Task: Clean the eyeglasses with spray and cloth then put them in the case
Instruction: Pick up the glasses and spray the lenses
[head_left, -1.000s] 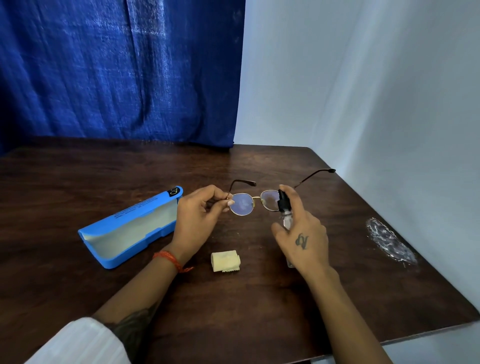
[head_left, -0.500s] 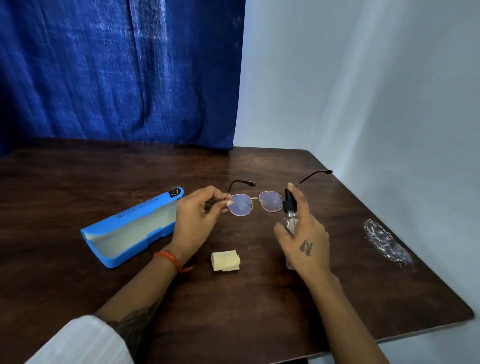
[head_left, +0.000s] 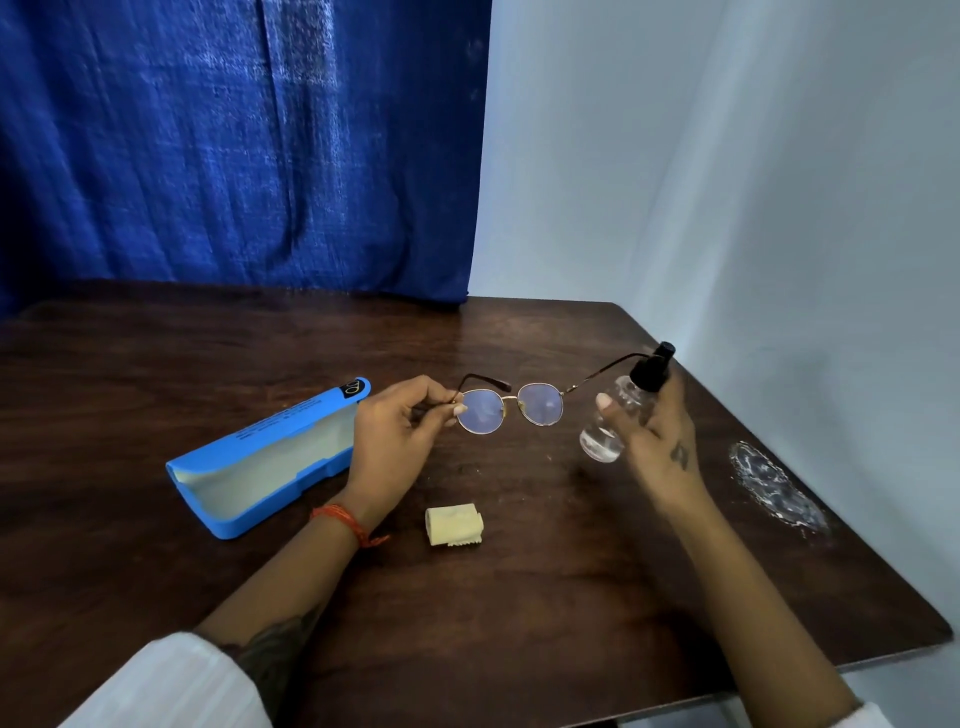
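Round gold-rimmed eyeglasses (head_left: 511, 408) hang above the table with their arms unfolded, lenses toward me. My left hand (head_left: 397, 434) pinches them at their left hinge. My right hand (head_left: 657, 441) grips a small clear spray bottle (head_left: 618, 415) with a black nozzle, tilted, just right of the glasses and apart from the lenses. A folded pale yellow cloth (head_left: 454, 526) lies on the table below the glasses. The blue case (head_left: 270, 460) lies open at the left, its pale lining showing.
The dark wooden table (head_left: 519, 613) ends at a white wall on the right and a blue curtain (head_left: 234, 145) behind. A whitish scuffed patch (head_left: 774, 486) marks the table near its right edge.
My right hand has swung the spray bottle away from the lenses to the right and tilted it. My left hand still holds the glasses in the same place.
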